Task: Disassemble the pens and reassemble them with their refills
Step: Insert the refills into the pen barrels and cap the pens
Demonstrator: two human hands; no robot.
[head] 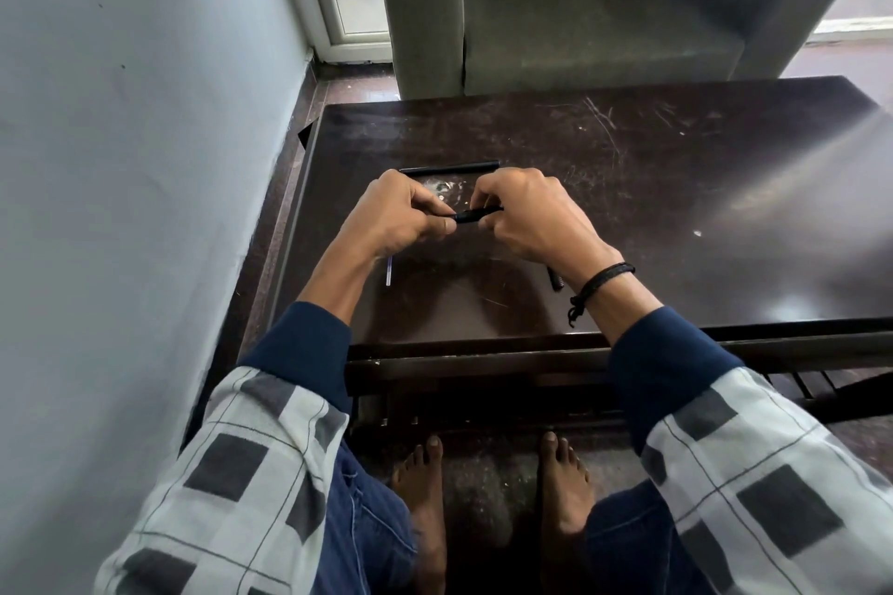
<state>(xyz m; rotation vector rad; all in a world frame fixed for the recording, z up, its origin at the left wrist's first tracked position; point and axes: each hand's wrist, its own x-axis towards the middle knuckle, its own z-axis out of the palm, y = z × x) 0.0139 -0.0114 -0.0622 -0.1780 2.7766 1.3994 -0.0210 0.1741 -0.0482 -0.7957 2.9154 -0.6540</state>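
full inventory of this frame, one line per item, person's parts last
held pen: 1, black, above the table between both hands
second pen: 1, black, on the table beyond the hands
refill: 1, clear-bluish, on the table by the left forearm
pen part: 1, black, on the table, partly hidden by the right wrist
table: 1, dark brown, scratched
armchair: 1, grey, beyond the table
wall: 1, pale grey, left
wristband: 1, black, right wrist
left hand: 1, pinches the held pen
right hand: 1, pinches the held pen
feet: 2, bare, below the table
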